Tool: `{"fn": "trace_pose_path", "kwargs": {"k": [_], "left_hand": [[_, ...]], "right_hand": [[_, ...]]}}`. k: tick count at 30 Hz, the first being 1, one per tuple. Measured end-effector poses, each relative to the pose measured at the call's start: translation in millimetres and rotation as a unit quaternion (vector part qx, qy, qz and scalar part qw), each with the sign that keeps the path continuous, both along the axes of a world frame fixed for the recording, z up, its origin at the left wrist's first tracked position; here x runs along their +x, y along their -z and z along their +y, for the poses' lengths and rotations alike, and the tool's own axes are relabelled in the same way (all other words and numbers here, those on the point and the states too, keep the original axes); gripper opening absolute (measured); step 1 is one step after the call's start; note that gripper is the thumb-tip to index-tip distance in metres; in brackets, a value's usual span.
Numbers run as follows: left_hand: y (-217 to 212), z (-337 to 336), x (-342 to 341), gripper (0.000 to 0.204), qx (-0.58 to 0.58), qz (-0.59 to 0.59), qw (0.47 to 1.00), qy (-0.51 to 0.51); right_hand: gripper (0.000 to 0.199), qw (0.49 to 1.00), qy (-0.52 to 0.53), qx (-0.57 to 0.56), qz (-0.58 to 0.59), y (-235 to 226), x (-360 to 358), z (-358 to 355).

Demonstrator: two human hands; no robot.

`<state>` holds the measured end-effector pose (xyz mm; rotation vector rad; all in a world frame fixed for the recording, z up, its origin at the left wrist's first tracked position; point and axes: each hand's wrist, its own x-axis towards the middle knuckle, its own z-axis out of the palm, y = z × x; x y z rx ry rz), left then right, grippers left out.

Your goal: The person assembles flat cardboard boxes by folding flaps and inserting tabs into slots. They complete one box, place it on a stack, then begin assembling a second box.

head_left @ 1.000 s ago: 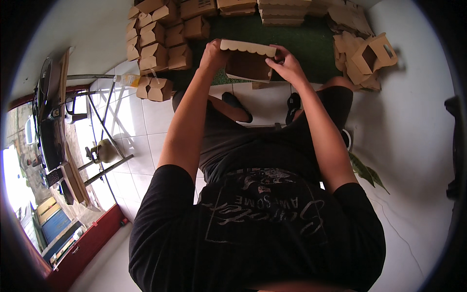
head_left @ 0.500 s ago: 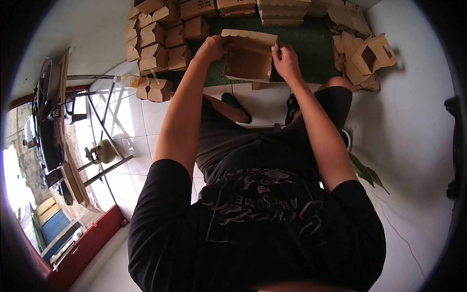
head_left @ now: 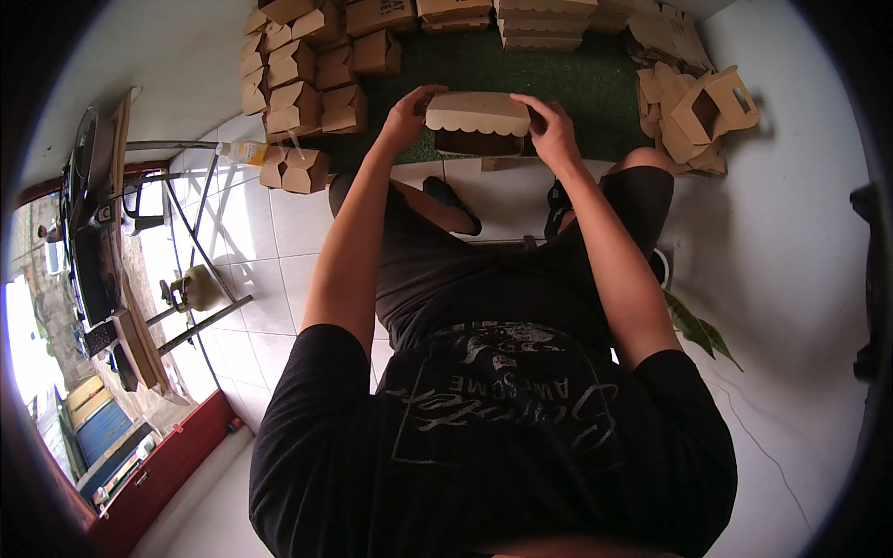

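A brown cardboard box (head_left: 477, 142) with a scalloped-edged lid (head_left: 477, 111) sits on the green mat in front of me. The lid is tipped over toward me, and a dark gap shows beneath its wavy edge. My left hand (head_left: 409, 118) grips the lid's left end, fingers curled at its far corner. At the right end, my right hand (head_left: 551, 132) has its fingers bent over the far corner and the thumb along the side. Part of the fingers of both hands is hidden.
Small folded boxes (head_left: 296, 110) are stacked at the left of the green mat (head_left: 581, 102). Scalloped boxes (head_left: 544, 28) stand in a pile at the back. Flat cardboard pieces and a handled box (head_left: 699, 110) lie at the right. A bottle (head_left: 244, 152) is at the left.
The lid has swung over toward me, covering the box's inside, which lay open to view before. Both hands have shifted along with it to the lid's ends.
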<state>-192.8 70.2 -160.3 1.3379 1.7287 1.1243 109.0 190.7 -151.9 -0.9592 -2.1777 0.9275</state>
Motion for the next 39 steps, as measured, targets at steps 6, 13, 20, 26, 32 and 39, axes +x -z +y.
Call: {"fn": "trace_pose_path", "kwargs": {"k": [6, 13, 20, 26, 32, 39], "left_hand": [[-5, -19, 16, 0.046, -0.112, -0.08, 0.987, -0.085], [-39, -36, 40, 0.069, -0.25, -0.278, 0.896, -0.24], [-63, -51, 62, 0.094, -0.28, -0.287, 0.887, -0.231], [-50, -56, 63, 0.074, -0.228, -0.326, 0.882, -0.255], [-42, -59, 66, 0.072, -0.186, -0.367, 0.874, -0.258], [-35, -62, 73, 0.064, -0.18, -0.364, 0.879, -0.251]], "right_hand": [[0.062, 0.997, -0.005, -0.079, 0.018, -4, -1, -2], [0.068, 0.98, -0.028, -0.192, 0.048, 0, -1, -7], [0.06, 0.935, -0.088, -0.315, 0.134, 10, 11, 1], [0.056, 0.792, 0.065, -0.587, 0.153, -20, 14, 2], [0.055, 0.822, -0.005, -0.568, 0.038, -46, 16, -1], [0.064, 0.825, 0.041, -0.564, -0.028, -41, 15, -8]]}}
